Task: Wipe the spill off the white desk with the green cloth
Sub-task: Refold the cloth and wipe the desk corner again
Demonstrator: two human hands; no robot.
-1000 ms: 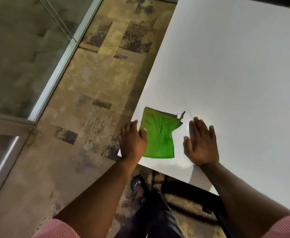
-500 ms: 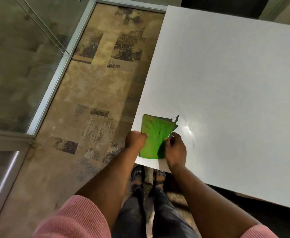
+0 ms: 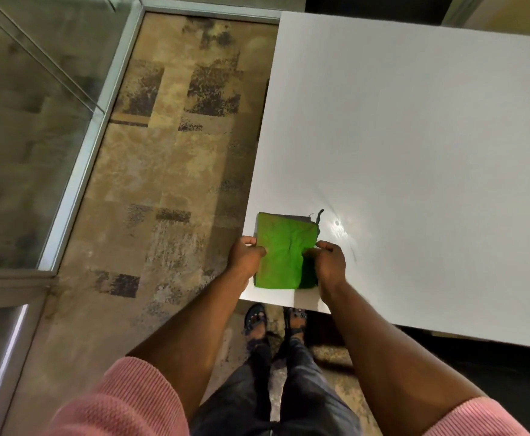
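Head view: left hand (image 3: 245, 257) and right hand (image 3: 329, 262) pinch the green cloth (image 3: 284, 251), long axis pointing away.

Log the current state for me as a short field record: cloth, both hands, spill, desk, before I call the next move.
cloth: folded green microfibre cloth, flat on the desk's near left corner
left hand: left hand pinching the cloth's left edge
right hand: right hand gripping the cloth's right edge
spill: shiny wet patch just right of the cloth, not covered by it
desk: flat white desk, nothing else on it in view
wiping: not yet over the wet patch
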